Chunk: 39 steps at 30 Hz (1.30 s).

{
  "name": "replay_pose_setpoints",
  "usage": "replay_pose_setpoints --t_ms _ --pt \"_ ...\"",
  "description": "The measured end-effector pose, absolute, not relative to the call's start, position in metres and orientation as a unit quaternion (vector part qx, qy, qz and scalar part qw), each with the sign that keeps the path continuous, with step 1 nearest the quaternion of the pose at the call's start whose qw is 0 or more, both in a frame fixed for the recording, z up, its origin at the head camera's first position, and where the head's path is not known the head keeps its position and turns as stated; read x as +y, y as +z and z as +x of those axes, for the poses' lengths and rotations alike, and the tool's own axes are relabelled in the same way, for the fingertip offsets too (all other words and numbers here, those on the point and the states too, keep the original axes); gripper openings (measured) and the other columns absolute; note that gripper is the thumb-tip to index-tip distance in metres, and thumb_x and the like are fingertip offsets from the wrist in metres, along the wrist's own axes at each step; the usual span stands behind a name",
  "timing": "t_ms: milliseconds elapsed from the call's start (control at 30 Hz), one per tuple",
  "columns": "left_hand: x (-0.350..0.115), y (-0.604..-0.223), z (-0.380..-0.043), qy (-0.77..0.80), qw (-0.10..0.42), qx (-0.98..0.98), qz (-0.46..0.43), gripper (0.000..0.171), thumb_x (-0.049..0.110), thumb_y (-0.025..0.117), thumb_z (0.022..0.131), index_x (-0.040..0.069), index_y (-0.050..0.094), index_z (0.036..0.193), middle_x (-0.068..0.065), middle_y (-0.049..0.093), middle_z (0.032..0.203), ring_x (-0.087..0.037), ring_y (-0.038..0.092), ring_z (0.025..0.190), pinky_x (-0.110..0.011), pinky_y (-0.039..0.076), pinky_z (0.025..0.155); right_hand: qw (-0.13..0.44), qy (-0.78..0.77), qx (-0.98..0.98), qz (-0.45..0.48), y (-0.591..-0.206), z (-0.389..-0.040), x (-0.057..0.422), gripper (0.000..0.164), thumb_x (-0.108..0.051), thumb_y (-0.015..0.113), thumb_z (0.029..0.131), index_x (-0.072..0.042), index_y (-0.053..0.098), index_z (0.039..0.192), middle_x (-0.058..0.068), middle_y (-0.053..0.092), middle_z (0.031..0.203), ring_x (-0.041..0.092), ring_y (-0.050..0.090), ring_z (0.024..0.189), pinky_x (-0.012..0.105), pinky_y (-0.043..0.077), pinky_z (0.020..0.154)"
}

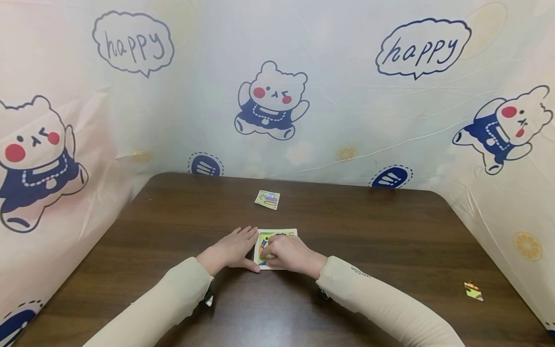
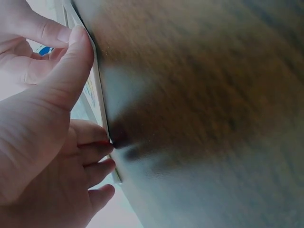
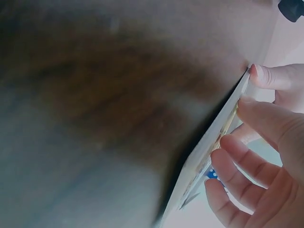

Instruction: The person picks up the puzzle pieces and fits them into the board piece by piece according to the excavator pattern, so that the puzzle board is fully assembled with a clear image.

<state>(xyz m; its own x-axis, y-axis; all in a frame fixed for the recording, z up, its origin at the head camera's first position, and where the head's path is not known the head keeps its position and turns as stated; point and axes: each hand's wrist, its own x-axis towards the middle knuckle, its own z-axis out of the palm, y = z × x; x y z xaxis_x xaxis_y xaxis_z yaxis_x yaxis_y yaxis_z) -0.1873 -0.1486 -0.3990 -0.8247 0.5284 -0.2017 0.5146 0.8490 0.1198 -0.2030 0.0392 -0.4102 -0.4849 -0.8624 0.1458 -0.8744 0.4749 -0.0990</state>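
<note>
The table (image 1: pixel 390 241) is surfaced in smooth, softly glossy wood grain; the sleeves (image 1: pixel 381 300) are made of matt cloth. The backdrop (image 1: pixel 195 120) is creased and shiny; the board (image 1: pixel 282 231) is possibly made of card.

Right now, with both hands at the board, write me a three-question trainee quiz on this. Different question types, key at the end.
1. True or false: the left hand touches the white-rimmed board.
2. Fill in: the loose jigsaw fragment lies on the person's ____ side of the table.
3. Where is the small picture card?
a) under the left hand
b) beyond the board, toward the table's far edge
c) at the table's near edge

Key: 1 true; 2 right; 3 b.
</note>
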Motion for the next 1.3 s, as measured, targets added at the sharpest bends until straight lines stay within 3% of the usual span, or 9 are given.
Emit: replay_pose_setpoints --t_ms 367,600,733,900,1133,1300 --pt "-0.148 -0.398 -0.187 0.027 0.116 0.955 0.272 0.095 0.055 0.067 0.074 -0.012 0.036 0.135 -0.023 0.03 0.143 -0.036 0.025 0.132 -0.048 0.021 0.106 0.013 0.079 -0.856 0.511 -0.405 -0.202 0.04 0.012 -0.019 0.072 0.079 -0.021 0.074 0.091 -0.009 0.061 0.084 0.002 0.053 0.075 0.016 0.043 0.059" --pt "-0.147 -0.4 -0.187 0.024 0.125 0.956 0.265 0.095 0.056 0.065 0.075 -0.01 0.034 0.137 -0.021 0.028 0.144 -0.034 0.023 0.133 -0.046 0.019 0.107 -0.03 0.119 -0.868 0.481 -0.393 -0.203 0.056 0.021 -0.017 0.067 0.083 -0.015 0.071 0.103 -0.006 0.063 0.092 0.002 0.051 0.078 0.016 0.044 0.062" --pt "-0.147 -0.398 -0.186 0.024 0.131 0.957 0.257 0.095 0.055 0.065 0.076 -0.008 0.032 0.138 -0.02 0.027 0.145 -0.032 0.022 0.134 -0.044 0.017 0.108 -0.05 0.152 -0.875 0.458 -0.382 -0.203 0.077 0.027 -0.02 0.067 0.085 -0.013 0.069 0.11 -0.002 0.064 0.102 0.008 0.055 0.085 0.022 0.046 0.069" --pt "-0.146 -0.398 -0.186 0.025 0.135 0.958 0.252 0.095 0.056 0.064 0.076 -0.007 0.032 0.139 -0.019 0.027 0.146 -0.032 0.021 0.135 -0.044 0.016 0.108 -0.058 0.187 -0.887 0.419 -0.374 -0.198 0.11 0.033 -0.021 0.071 0.082 -0.01 0.067 0.114 0.004 0.063 0.1 0.019 0.057 0.08 0.026 0.047 0.065" --pt "-0.146 -0.4 -0.186 0.018 0.139 0.958 0.249 0.096 0.058 0.062 0.076 -0.006 0.031 0.139 -0.018 0.026 0.146 -0.031 0.02 0.135 -0.044 0.016 0.108 -0.072 0.218 -0.902 0.365 -0.379 -0.187 0.164 0.037 -0.022 0.07 0.082 -0.007 0.064 0.116 0.004 0.062 0.106 0.021 0.058 0.093 0.037 0.049 0.078" --pt "-0.145 -0.399 -0.187 0.024 0.141 0.958 0.248 0.095 0.057 0.063 0.076 -0.007 0.032 0.139 -0.018 0.027 0.146 -0.032 0.02 0.135 -0.044 0.016 0.108 -0.074 0.239 -0.9 0.357 -0.384 -0.181 0.202 0.038 -0.022 0.071 0.082 -0.005 0.063 0.115 0.003 0.06 0.099 0.021 0.057 0.087 0.036 0.049 0.074"
